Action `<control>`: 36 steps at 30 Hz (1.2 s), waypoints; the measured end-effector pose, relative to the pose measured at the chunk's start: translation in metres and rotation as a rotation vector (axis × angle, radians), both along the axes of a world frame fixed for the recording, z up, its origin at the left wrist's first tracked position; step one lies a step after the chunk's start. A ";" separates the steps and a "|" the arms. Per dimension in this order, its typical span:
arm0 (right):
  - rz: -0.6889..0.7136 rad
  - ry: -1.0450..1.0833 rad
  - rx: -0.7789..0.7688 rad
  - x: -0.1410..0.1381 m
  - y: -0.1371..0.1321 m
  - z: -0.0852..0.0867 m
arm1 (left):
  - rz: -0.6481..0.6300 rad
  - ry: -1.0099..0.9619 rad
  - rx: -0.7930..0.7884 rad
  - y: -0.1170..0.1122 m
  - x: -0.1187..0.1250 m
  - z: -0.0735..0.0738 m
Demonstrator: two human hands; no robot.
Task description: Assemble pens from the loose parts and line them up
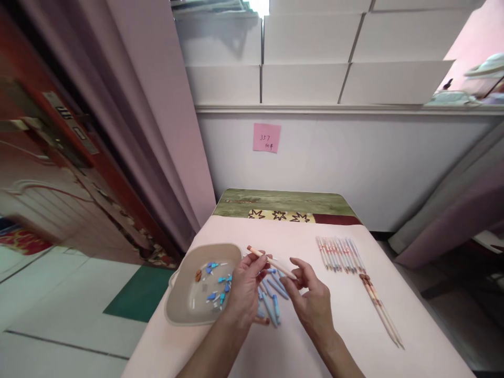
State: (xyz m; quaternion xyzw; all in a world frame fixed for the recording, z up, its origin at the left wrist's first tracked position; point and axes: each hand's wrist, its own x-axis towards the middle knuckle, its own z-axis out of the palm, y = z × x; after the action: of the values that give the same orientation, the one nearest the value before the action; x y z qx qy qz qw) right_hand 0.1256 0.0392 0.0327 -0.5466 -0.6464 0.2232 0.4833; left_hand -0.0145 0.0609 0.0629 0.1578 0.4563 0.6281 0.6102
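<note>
My left hand [247, 278] pinches a pale pink pen [280, 266] with a brown end, held slanting above the table. The pen's tip points right, toward my right hand [313, 296]. That hand's thumb and forefinger are apart around the tip; whether they touch it I cannot tell. Beneath the hands lies a loose pile of light blue pen parts [269, 304], partly hidden by the left hand. A beige basin [179, 310] stands beside my left hand, with small blue pieces [212, 296], white bits and a brown piece [198, 275] inside.
A row of clear-barrelled pens [338, 254] lies on the right side of the pink-covered table [299, 346]. Nearer me are long pink-and-brown pens [381, 310] side by side. A white wall with a pink note [266, 137] rises behind; a curtain [157, 105] hangs left.
</note>
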 end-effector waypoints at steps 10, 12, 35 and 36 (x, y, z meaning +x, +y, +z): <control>0.071 0.093 -0.115 -0.003 -0.005 -0.002 | 0.007 0.041 0.008 -0.007 0.001 -0.001; 0.044 0.112 -0.073 -0.005 -0.007 -0.002 | 0.016 0.052 0.003 -0.009 0.000 -0.003; 0.424 0.757 -0.743 -0.013 -0.051 -0.019 | -0.133 0.205 0.072 -0.058 -0.008 -0.020; 0.428 0.739 -0.733 -0.013 -0.054 -0.021 | -0.139 0.218 0.075 -0.062 -0.008 -0.023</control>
State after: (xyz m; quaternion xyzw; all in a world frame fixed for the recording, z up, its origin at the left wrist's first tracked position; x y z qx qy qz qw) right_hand 0.1123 -0.0144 0.0113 -0.4209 -0.4108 0.7030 0.3999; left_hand -0.0227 -0.0006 0.0397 0.2793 0.4840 0.5800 0.5927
